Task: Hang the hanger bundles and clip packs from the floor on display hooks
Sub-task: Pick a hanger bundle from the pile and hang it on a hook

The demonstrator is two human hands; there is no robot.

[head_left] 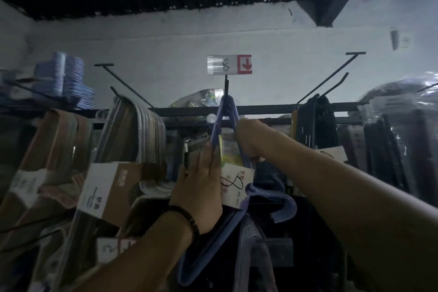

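A bundle of blue hangers [272,199] with a white paper band [234,187] hangs by its hook ends from the middle display hook [226,89], under a price tag reading 8 [229,64]. My right hand [248,140] is shut on the blue hanger necks just below that hook. With fingers extended, my left hand [201,182] lies flat against the left side of the bundle and its band; a dark bracelet sits on the wrist.
Grey hanger bundles with a brown-and-white card [111,187] hang on the hook to the left, black hangers [317,123] on the hook to the right. Wrapped packs [403,130] crowd the far right, blue hangers [68,78] the upper left. A dark rail [260,109] crosses behind.
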